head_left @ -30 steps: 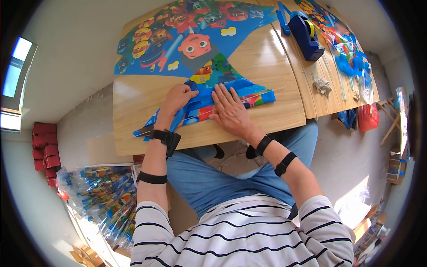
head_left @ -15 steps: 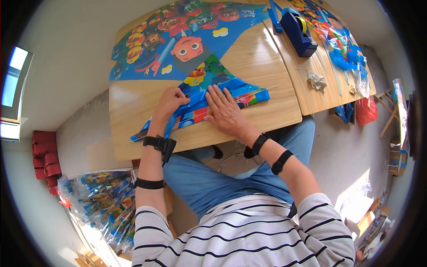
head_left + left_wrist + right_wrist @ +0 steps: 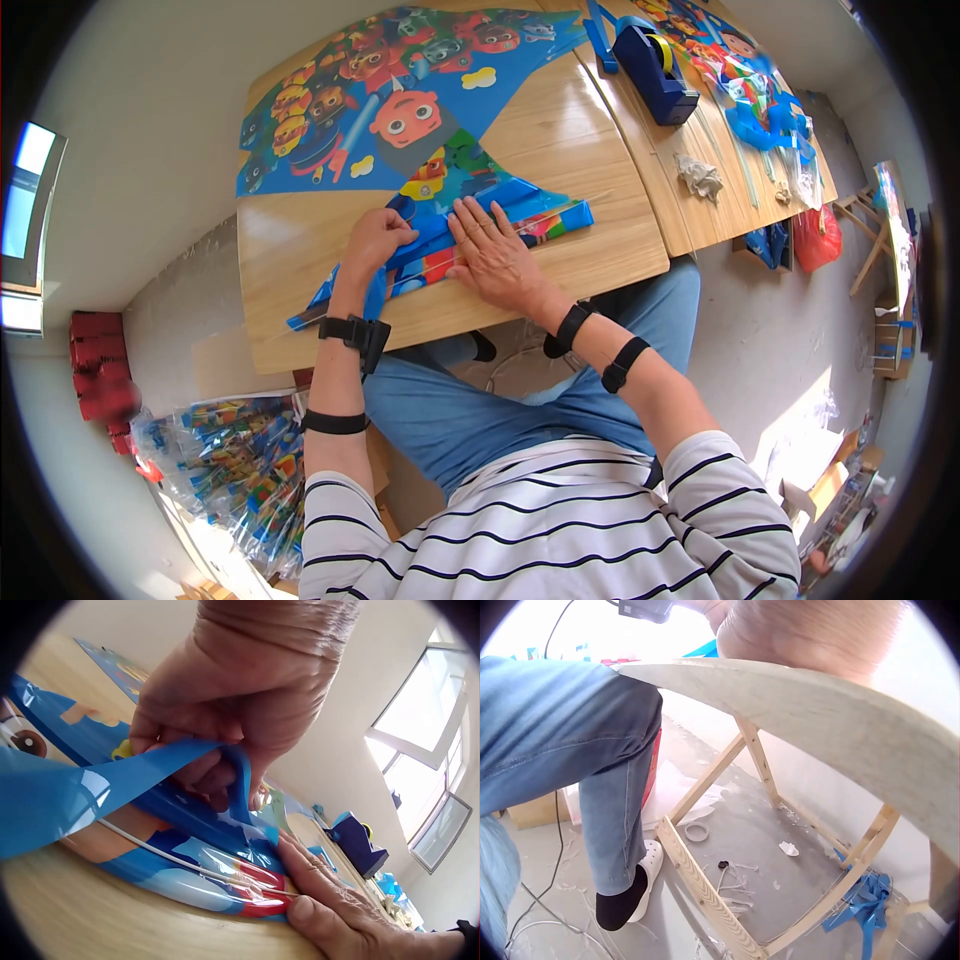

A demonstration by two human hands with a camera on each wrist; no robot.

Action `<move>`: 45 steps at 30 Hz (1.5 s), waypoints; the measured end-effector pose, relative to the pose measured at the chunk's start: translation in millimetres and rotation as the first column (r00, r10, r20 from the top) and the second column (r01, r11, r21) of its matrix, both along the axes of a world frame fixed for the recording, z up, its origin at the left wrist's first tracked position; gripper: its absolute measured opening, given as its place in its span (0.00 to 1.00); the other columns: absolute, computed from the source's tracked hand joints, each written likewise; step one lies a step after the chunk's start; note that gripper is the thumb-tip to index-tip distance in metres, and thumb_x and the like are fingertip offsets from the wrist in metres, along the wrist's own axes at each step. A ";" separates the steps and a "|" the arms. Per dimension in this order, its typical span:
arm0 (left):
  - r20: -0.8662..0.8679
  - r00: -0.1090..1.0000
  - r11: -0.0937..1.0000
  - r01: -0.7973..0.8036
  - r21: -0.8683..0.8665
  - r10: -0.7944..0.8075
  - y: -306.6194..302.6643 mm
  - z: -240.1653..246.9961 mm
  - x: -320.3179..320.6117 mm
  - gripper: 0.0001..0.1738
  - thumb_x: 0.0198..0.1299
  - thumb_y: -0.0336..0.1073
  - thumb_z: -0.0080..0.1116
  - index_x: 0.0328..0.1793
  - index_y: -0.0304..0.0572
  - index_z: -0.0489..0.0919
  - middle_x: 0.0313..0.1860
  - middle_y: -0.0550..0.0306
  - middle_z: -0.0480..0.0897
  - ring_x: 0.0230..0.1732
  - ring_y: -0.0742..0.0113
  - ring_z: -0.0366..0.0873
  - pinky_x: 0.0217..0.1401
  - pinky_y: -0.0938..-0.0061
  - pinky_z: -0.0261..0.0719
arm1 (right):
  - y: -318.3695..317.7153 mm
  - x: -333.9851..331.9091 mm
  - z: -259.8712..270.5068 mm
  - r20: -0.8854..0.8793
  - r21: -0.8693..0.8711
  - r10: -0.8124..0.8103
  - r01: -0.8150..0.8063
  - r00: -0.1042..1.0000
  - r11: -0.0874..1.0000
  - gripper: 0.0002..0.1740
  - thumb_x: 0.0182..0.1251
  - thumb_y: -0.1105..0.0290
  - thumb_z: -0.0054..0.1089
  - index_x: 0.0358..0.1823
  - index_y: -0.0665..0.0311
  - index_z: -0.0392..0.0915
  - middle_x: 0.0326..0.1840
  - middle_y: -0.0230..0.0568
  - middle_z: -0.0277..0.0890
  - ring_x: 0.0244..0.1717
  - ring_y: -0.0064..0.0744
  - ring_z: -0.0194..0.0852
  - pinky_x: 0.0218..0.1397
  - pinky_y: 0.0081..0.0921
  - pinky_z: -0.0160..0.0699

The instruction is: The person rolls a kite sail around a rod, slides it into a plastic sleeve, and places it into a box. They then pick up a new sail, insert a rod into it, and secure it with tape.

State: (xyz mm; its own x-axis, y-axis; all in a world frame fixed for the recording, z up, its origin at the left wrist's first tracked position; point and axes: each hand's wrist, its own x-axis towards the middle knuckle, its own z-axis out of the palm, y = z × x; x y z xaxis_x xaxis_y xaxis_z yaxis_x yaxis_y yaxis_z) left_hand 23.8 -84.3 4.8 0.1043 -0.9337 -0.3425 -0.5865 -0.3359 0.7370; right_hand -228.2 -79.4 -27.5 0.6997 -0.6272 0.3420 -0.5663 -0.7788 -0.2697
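Observation:
A printed plastic sheet with cartoon figures lies on the wooden table, its near part folded over in a blue band with a thin white rod along it. The left hand pinches a blue strip at the fold, its fingers curled round the strip in the left wrist view. The right hand lies flat on the folded band, fingers straight, just right of the left hand. In the right wrist view the table edge hides that hand's fingers.
A dark blue tape dispenser stands at the right, with crumpled paper nearer. More printed sheets and blue strips lie beyond. Wrapped printed pieces are at the lower left. Wooden legs stand under the table.
The head view has shifted, so table and sheet sit further left and slightly lower. Both hands keep nearly the same places on the fold.

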 end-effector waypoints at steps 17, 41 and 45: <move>-0.119 0.993 0.985 0.003 0.172 0.018 19.4 26.5 21.5 0.11 0.60 0.41 0.73 0.34 0.46 0.83 0.28 0.70 0.79 0.30 0.80 0.72 0.32 0.80 0.67 | -0.2 2.2 -5.1 0.019 -0.008 -0.011 0.011 1.000 1.000 0.42 0.74 0.45 0.53 0.77 0.70 0.64 0.83 0.57 0.55 0.87 0.53 0.42 0.88 0.53 0.34; -0.180 0.907 0.922 -0.355 0.157 0.380 131.9 49.1 163.9 0.11 0.55 0.35 0.74 0.28 0.45 0.80 0.22 0.69 0.75 0.25 0.79 0.70 0.29 0.80 0.66 | 2.0 2.5 2.7 0.005 0.002 0.011 -0.011 1.000 1.000 0.34 0.75 0.49 0.54 0.77 0.55 0.68 0.84 0.57 0.53 0.86 0.53 0.44 0.87 0.56 0.35; -0.203 0.928 0.948 -0.318 -0.001 0.311 113.1 64.0 120.8 0.11 0.52 0.33 0.72 0.24 0.43 0.79 0.21 0.68 0.75 0.25 0.79 0.70 0.30 0.80 0.66 | 2.2 1.8 3.1 0.004 0.005 0.007 -0.007 1.000 1.000 0.33 0.75 0.48 0.54 0.77 0.55 0.68 0.84 0.57 0.53 0.87 0.54 0.43 0.87 0.56 0.34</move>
